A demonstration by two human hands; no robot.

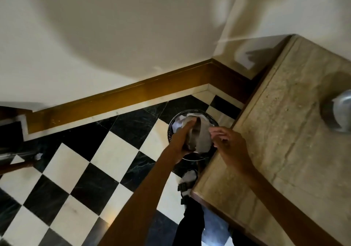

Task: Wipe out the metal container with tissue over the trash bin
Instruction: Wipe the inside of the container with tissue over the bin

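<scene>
A black-and-white checkered floor (79, 171) meets a cream wall (114, 36) at a wooden baseboard (133, 95); a stone-topped desk (284, 131) fills the right. The round trash bin (171, 129) stands tight against the desk's edge. Above it, the left hand (182, 139) has its grip closed around the tilted metal container (199, 135); the right hand (228, 143) hovers beside it, fingers loosely spread. Tissue is too blurred to tell.

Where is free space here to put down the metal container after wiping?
The stone counter is bare from its near corner up to the metal object at its right edge. It is crowded over the trash bin, where both hands meet.
</scene>
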